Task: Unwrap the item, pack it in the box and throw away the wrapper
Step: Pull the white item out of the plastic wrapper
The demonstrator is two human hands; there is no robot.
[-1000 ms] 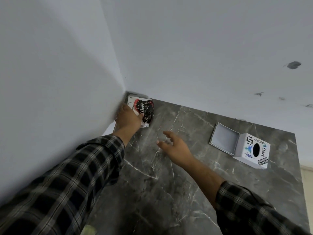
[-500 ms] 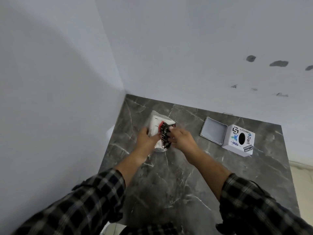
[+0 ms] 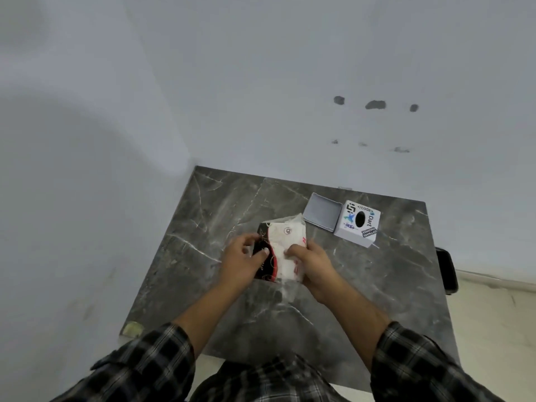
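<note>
Two hands now gripping the wrapped item (image 3: 280, 250) above the marble table (image 3: 377, 280), left hand (image 3: 242, 264) on its dark side, right hand (image 3: 314, 266) pinching the white side; item turned, white face up since before; open box (image 3: 323, 211) with lid (image 3: 358, 223) beyond, apart.

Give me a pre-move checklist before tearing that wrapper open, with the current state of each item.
1. Both hands on the package: ok. Left hand and right hand both grip the wrapped Dove package above the marble tabletop.
2. Wrapper opened: not ok, the item inside is not visible.
3. Box ready: ok. The open white box lies on the table, apart from the hands.
4. Box empty: ok, its inside shows bare.
5. Lid out of the way: ok. The stickered lid sits against the box's right side.
6. Bin for the wrapper: cannot tell, none in view.
</note>
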